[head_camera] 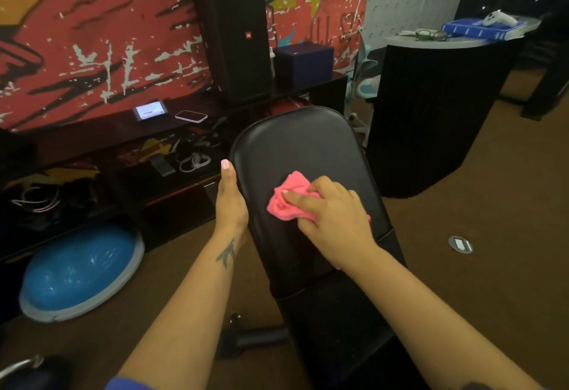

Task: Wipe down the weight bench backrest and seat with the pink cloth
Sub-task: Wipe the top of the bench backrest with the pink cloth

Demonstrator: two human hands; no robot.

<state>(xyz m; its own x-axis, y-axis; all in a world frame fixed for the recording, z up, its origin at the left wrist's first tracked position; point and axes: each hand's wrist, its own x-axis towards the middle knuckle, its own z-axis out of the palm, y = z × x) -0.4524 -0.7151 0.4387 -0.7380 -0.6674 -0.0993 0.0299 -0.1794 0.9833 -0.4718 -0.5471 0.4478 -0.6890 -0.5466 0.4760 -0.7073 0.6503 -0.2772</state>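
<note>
Backrest (295, 149) padding, black and glossy, is seen stretching away from the camera, with the seat (335, 322) joined below it at a narrow seam. A crumpled pink cloth (284, 201) is pressed onto the backrest just above that seam, slightly toward the backrest's right edge. The cloth is grasped by the right hand (335, 217), whose fingers are curled over it while the thumb lies across its near folds. The left hand (229, 198) is laid along the backrest's left edge, the thumb stretched straight along the rim; the remaining fingers are hidden behind the pad, so it cannot be told whether the edge is gripped or merely touched. A small tattoo (228, 254) is visible on the left wrist.

On the floor to the left of the bench, a blue half-dome balance trainer (83, 272) is set against a low dark shelf unit (123, 137). On the shelf top a small lit screen (150, 111) and a phone (191, 116) are placed side by side, near each other but apart. A tall black speaker (231, 29) is stood behind the head of the backrest, and a dark blue box (303, 61) is placed just to its right. Beyond the backrest's right edge a rounded black counter (431, 112) is seen, on whose tabletop a blue book (480, 31), a white controller (498, 18) and a pair of glasses (429, 34) are resting.
</note>
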